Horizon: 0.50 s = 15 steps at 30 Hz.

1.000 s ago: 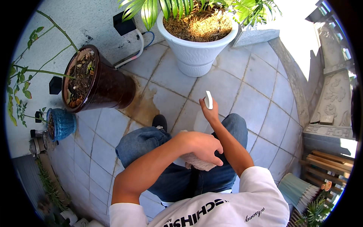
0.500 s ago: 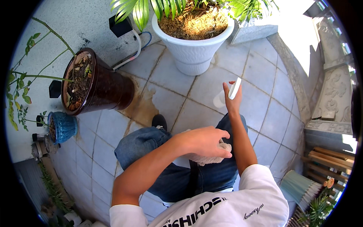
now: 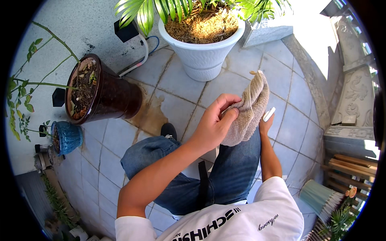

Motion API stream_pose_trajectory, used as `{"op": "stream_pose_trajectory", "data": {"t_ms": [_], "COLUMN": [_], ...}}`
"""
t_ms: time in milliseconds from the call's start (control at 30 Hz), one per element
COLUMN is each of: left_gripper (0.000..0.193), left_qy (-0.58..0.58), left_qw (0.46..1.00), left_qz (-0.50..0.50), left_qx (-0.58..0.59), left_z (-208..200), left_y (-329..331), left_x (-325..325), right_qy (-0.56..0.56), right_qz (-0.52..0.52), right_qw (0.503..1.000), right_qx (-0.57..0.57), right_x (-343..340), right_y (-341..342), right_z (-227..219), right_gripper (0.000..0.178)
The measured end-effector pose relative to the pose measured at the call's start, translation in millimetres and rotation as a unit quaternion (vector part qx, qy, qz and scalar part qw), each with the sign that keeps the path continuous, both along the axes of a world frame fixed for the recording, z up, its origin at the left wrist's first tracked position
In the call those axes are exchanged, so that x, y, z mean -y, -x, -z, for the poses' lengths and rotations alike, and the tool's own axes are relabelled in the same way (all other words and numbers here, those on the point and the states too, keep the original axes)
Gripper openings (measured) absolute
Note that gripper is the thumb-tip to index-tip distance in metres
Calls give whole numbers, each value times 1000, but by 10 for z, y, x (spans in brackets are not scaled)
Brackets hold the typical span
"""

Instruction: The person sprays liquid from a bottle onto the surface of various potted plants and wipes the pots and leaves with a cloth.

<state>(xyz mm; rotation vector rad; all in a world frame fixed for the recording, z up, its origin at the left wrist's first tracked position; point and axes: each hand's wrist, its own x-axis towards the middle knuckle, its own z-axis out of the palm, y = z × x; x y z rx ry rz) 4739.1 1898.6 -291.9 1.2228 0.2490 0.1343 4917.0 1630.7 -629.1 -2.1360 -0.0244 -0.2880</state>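
Observation:
My left hand pinches a beige terry cloth between thumb and fingers, lifted in front of my right knee. The cloth hangs in bunched folds, its tip pointing away from me. Beyond it on the right, my right hand is closed around a slim white handle. The cloth hides most of that hand and whatever the handle belongs to. I sit with my knees apart, in blue jeans.
A large white planter with a palm stands ahead on the tiled floor. To the left are a brown glazed pot and a small blue pot. Wooden slats and a pale green pot are at right.
My left hand has raised the cloth from my lap, up and to the right. My right hand, with the white handle, has shifted right and nearer to me.

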Motion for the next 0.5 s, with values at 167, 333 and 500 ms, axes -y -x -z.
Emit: {"op": "stream_pose_trajectory", "data": {"t_ms": [167,333,500], "left_gripper": [29,43,44], "left_qy": [254,145,18], "left_qw": [965,986,998], "left_qz": [-53,-73,-55], "left_qx": [-37,-29,-37], "left_z": [-69,-191,-211], "left_y": [-32,-9,-18], "left_x": [-153,-102,-56], "right_qy": [40,-103,-176], "right_qz": [15,13,-3], "right_qw": [996,984,967], "right_qx": [-72,-145,-187], "right_x": [263,99,292], "right_y": [296,745,910], "right_z": [144,-66,116], "right_gripper": [48,50,52]}}
